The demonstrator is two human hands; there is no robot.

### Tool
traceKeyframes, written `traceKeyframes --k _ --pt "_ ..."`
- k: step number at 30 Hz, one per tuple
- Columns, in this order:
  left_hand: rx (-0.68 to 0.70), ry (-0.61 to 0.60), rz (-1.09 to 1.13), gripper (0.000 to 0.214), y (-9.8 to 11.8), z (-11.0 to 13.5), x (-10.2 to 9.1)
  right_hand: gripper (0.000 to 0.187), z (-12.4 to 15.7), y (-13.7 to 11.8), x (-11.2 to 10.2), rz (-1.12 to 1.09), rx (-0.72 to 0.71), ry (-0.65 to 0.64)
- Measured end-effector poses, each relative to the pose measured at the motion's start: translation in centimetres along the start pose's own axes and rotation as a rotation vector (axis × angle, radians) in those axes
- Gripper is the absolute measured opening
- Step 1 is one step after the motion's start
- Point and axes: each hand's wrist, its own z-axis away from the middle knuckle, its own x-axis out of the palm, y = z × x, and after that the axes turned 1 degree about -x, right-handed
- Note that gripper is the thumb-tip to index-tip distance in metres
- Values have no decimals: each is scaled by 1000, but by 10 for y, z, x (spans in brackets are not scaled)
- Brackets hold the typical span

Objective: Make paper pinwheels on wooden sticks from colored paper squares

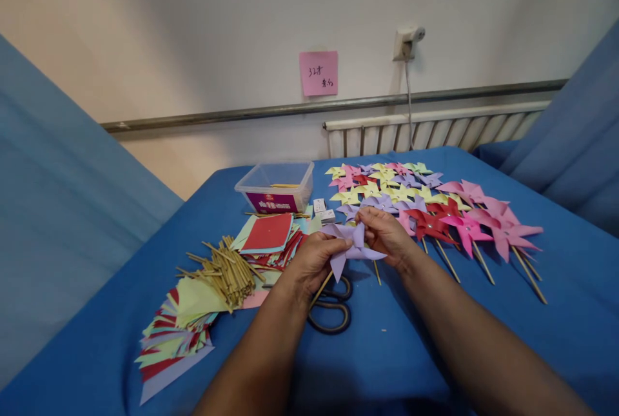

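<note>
Both hands hold a lilac paper pinwheel (352,243) above the blue table (556,313). My left hand (312,261) is closed round its thin wooden stick (321,289), which slants down and left below the fist. My right hand (387,233) pinches the paper blades near the centre from the right. Black scissors (333,307) lie on the table just under my hands.
Several finished pinwheels (425,206) in yellow, lilac, pink and red lie at the back right. A pile of wooden sticks (227,271), stacks of coloured paper squares (268,235) and cut papers (176,332) lie at left. A clear plastic box (275,187) stands behind them.
</note>
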Motion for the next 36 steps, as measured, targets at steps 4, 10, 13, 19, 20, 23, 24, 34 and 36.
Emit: traceKeyframes --k 4,10,13,19,20,23,24,34,36 --pt "-20 7 -6 38 0 0 -1 38 -4 4 -4 -8 6 37" --pt "-18 2 -12 39 2 0 -1 41 -7 4 -9 -111 39 8" --pt "-23 -1 -5 38 2 1 0 29 -6 2 -9 -133 32 -25" --pt "-33 -21 -26 34 1 2 1 28 -2 1 -8 -157 25 -74" --pt "-36 -20 -35 34 1 1 1 28 -2 1 -8 -153 26 -72" --pt "-35 -19 -56 35 -1 1 0 28 -3 2 -8 -124 25 -54" --pt "-32 -22 -60 34 -1 1 0 29 -4 2 -7 -112 22 -43" --pt "-29 -9 -49 36 0 -1 1 30 -10 7 -11 -87 32 38" --pt "-52 -20 -11 33 2 0 0 31 -9 6 -13 -140 48 19"
